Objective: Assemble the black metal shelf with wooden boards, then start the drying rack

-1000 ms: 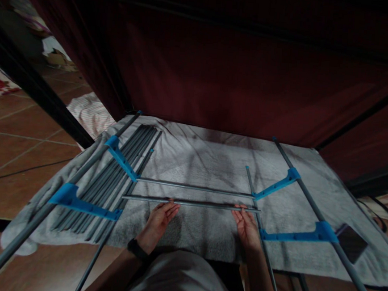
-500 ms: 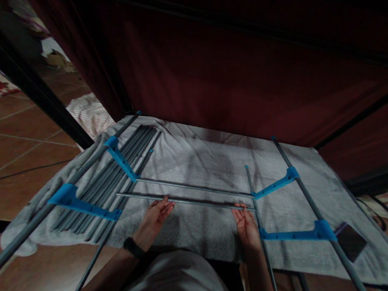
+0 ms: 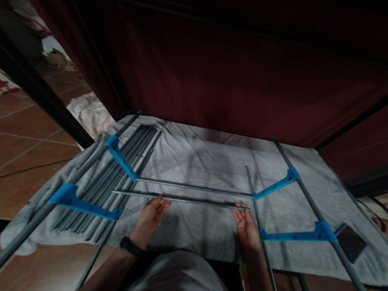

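A thin grey metal rod (image 3: 196, 202) lies crosswise in front of me over a grey towel (image 3: 206, 164). My left hand (image 3: 149, 218) holds it at the fingertips left of its middle, fingers curled under it. My right hand (image 3: 246, 226) grips its right end the same way. Just beyond it a second grey rod (image 3: 194, 187) is fitted between two blue plastic brackets (image 3: 122, 160) (image 3: 276, 184) of a drying-rack frame. Nearer blue brackets (image 3: 82, 204) (image 3: 299, 234) sit at either side of my hands.
A bundle of loose grey rods (image 3: 110, 179) lies on the towel at the left. Long grey frame tubes (image 3: 322, 227) run along both sides. A dark phone (image 3: 351, 241) rests at the right. A dark red fabric wall (image 3: 236, 77) rises behind; tiled floor (image 3: 12, 149) lies at the left.
Both hands have shifted the held rod to the left and slightly away from me; its left end now reaches past the loose rods. The rest stays still.
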`<state>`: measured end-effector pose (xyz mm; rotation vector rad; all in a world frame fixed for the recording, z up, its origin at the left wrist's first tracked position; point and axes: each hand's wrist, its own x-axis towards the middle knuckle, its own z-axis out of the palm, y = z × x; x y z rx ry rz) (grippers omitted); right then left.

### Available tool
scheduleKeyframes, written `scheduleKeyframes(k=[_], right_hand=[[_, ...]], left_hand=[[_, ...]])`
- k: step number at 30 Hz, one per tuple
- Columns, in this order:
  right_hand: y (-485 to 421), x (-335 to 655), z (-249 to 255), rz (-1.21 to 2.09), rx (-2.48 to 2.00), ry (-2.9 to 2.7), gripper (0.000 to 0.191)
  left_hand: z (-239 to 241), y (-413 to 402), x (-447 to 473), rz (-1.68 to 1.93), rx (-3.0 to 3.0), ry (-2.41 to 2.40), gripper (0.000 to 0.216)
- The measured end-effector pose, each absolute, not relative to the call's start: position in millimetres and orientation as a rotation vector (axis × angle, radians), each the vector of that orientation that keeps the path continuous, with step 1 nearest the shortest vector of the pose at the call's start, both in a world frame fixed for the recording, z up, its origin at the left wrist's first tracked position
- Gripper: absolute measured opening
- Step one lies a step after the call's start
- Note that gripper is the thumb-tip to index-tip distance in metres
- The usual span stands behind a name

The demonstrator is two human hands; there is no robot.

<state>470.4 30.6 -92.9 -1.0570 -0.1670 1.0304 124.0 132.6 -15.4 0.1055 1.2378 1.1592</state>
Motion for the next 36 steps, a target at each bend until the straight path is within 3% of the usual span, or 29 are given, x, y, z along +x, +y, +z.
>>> scheduleKeyframes(k=[36], right_hand=[[34.3,474.7,-99.8,0.955,-0.996,-0.021,0.033]], left_hand=[[-3.9,150.8,93.4,1.343,0.102,1.249,0.026]])
